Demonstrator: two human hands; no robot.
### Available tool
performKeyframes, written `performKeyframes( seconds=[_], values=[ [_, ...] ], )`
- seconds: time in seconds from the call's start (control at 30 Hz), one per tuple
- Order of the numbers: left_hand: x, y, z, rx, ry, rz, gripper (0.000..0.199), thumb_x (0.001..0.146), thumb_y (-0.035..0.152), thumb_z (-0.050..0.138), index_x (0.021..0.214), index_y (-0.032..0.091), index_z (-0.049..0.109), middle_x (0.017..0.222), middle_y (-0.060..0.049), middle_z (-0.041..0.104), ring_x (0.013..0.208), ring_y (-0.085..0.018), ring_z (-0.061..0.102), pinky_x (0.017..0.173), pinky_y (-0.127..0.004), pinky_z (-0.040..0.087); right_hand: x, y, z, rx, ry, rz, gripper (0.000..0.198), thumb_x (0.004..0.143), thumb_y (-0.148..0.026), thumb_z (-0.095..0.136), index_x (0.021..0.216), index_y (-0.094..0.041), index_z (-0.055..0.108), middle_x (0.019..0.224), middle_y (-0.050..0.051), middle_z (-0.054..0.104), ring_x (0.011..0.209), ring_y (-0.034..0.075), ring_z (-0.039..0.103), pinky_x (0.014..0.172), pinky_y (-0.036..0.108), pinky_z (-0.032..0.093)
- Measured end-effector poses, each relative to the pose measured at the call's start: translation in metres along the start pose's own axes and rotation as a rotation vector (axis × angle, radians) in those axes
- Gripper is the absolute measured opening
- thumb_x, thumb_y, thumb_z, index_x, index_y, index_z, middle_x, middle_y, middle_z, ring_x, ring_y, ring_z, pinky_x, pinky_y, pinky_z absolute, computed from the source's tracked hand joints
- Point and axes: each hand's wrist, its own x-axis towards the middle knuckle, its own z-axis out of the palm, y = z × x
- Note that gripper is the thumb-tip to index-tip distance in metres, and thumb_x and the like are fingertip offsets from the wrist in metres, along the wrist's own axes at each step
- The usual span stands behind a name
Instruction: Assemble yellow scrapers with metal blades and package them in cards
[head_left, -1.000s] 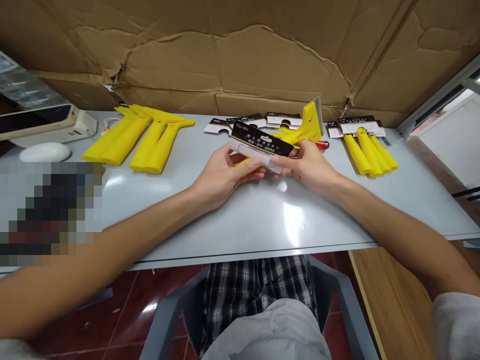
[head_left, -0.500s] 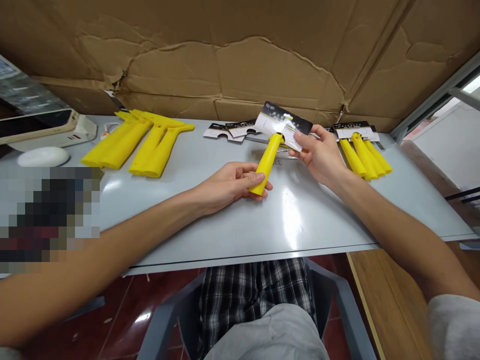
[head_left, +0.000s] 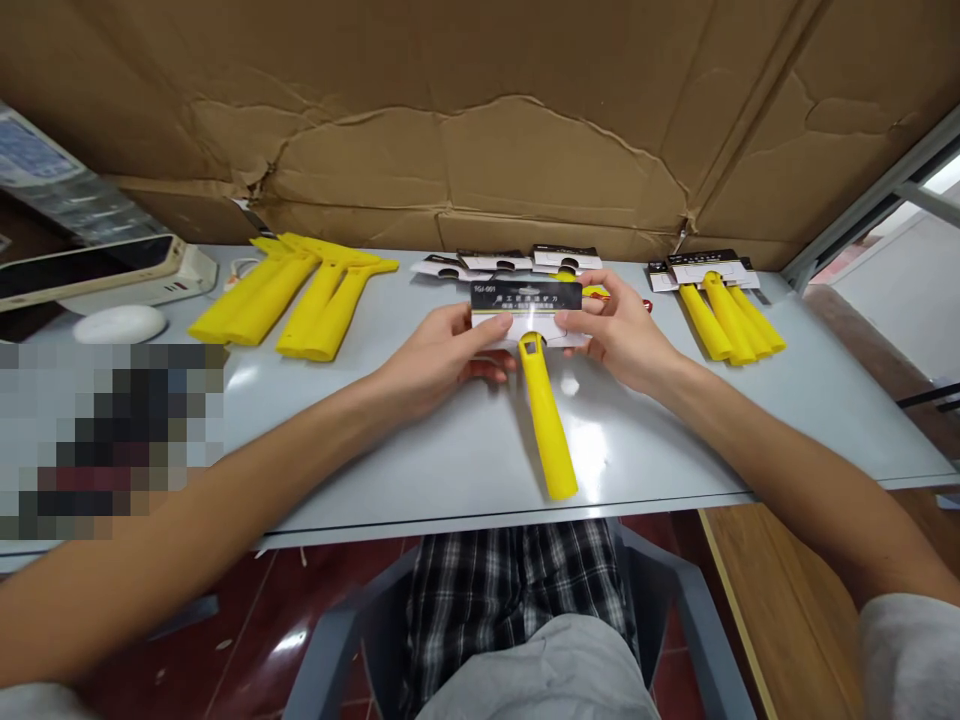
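My left hand (head_left: 448,352) pinches the left edge of a black-and-white card sleeve (head_left: 526,299) between thumb and fingers. On its right edge, my right hand (head_left: 624,335) grips the same sleeve. The sleeve wraps the head of a scraper whose yellow handle (head_left: 551,425) points down towards me; the head is hidden inside. Behind my hands lie several card sleeves (head_left: 495,262), partly overlapping. Something yellow and red shows by my right fingers, mostly covered.
Several yellow scraper handles (head_left: 330,310) without cards lie on the left of the grey table (head_left: 420,460). Carded scrapers (head_left: 712,325) lie grouped at the right. A phone (head_left: 90,262) and a white mouse (head_left: 120,324) are at far left. Cardboard (head_left: 465,150) stands behind.
My left hand has moved from the handle's lower end up to the card sleeve. The sleeve has turned level and come nearer, its handle now pointing towards me. Both hands grip the sleeve.
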Motion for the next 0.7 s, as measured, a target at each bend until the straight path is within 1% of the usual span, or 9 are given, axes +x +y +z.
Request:
performKeyframes(
  seconds=[0.1, 0.17, 0.27, 0.33, 0.47, 0.53, 0.57, 0.63, 0.7],
  values=[
    [0.004, -0.002, -0.002, -0.018, 0.059, 0.037, 0.037, 0.081, 0.047, 0.102, 0.095, 0.018, 0.083, 0.095, -0.010, 0.084, 0.079, -0.023, 0.076, 0.068, -0.035, 0.064, -0.005, 0.007, 0.005, 0.010, -0.050, 0.018, 0.075, 0.067, -0.041, 0.104, 0.117, -0.030, 0.049, 0.100, -0.002, 0.077, 0.089, 0.019, 0.077, 0.066, 0.029, 0.064],
    [0.005, -0.004, -0.001, -0.034, 0.078, 0.079, 0.035, 0.080, 0.045, 0.103, 0.093, 0.019, 0.084, 0.095, -0.009, 0.084, 0.082, -0.024, 0.076, 0.072, -0.037, 0.066, -0.007, 0.011, 0.006, 0.017, -0.081, 0.044, 0.079, 0.070, -0.044, 0.103, 0.126, -0.031, 0.049, 0.102, -0.001, 0.079, 0.088, 0.020, 0.079, 0.066, 0.031, 0.065],
    [0.006, -0.005, 0.001, -0.042, 0.094, 0.130, 0.035, 0.080, 0.045, 0.102, 0.092, 0.018, 0.084, 0.096, -0.010, 0.085, 0.082, -0.025, 0.077, 0.074, -0.040, 0.067, -0.009, 0.016, 0.007, -0.011, -0.131, 0.090, 0.100, 0.067, -0.038, 0.105, 0.147, -0.034, 0.045, 0.109, 0.002, 0.082, 0.091, 0.023, 0.082, 0.067, 0.033, 0.067],
    [0.006, -0.006, 0.001, -0.041, 0.105, 0.142, 0.037, 0.079, 0.046, 0.103, 0.092, 0.018, 0.083, 0.097, -0.011, 0.085, 0.082, -0.026, 0.077, 0.074, -0.040, 0.067, -0.010, 0.018, 0.007, -0.028, -0.141, 0.099, 0.110, 0.066, -0.031, 0.105, 0.156, -0.036, 0.041, 0.111, 0.003, 0.083, 0.094, 0.023, 0.082, 0.068, 0.033, 0.067],
    [0.007, -0.009, 0.000, -0.044, 0.145, 0.165, 0.040, 0.080, 0.048, 0.102, 0.102, 0.019, 0.083, 0.110, -0.012, 0.087, 0.098, -0.030, 0.081, 0.080, -0.042, 0.069, -0.012, 0.017, 0.009, -0.037, -0.142, 0.103, 0.119, 0.069, -0.027, 0.103, 0.165, -0.037, 0.034, 0.101, 0.001, 0.082, 0.088, 0.022, 0.081, 0.070, 0.034, 0.066],
    [0.007, -0.010, -0.001, -0.040, 0.165, 0.185, 0.040, 0.081, 0.048, 0.102, 0.102, 0.020, 0.083, 0.112, -0.012, 0.087, 0.105, -0.031, 0.081, 0.086, -0.043, 0.068, -0.014, 0.017, 0.011, -0.061, -0.148, 0.124, 0.113, 0.069, -0.030, 0.103, 0.163, -0.035, 0.039, 0.098, 0.000, 0.082, 0.084, 0.021, 0.079, 0.068, 0.033, 0.064],
    [0.007, -0.011, -0.001, -0.037, 0.172, 0.191, 0.040, 0.081, 0.049, 0.102, 0.101, 0.020, 0.083, 0.111, -0.011, 0.087, 0.106, -0.031, 0.081, 0.089, -0.043, 0.068, -0.015, 0.016, 0.012, -0.082, -0.159, 0.133, 0.105, 0.069, -0.032, 0.103, 0.158, -0.033, 0.046, 0.097, 0.000, 0.081, 0.083, 0.020, 0.078, 0.067, 0.032, 0.063],
    [0.008, -0.011, -0.002, -0.038, 0.185, 0.190, 0.039, 0.081, 0.048, 0.101, 0.099, 0.019, 0.082, 0.108, -0.011, 0.086, 0.106, -0.031, 0.080, 0.093, -0.043, 0.066, -0.016, 0.017, 0.014, -0.139, -0.200, 0.138, 0.080, 0.073, -0.037, 0.102, 0.141, -0.027, 0.060, 0.094, 0.000, 0.080, 0.080, 0.018, 0.074, 0.067, 0.030, 0.060],
    [0.009, -0.009, -0.002, -0.057, 0.202, 0.161, 0.035, 0.081, 0.044, 0.101, 0.096, 0.019, 0.082, 0.105, -0.010, 0.085, 0.103, -0.029, 0.080, 0.093, -0.043, 0.065, -0.016, 0.017, 0.014, -0.193, -0.250, 0.144, 0.060, 0.074, -0.041, 0.102, 0.121, -0.022, 0.069, 0.089, 0.001, 0.079, 0.077, 0.016, 0.071, 0.070, 0.030, 0.059]
  ],
)
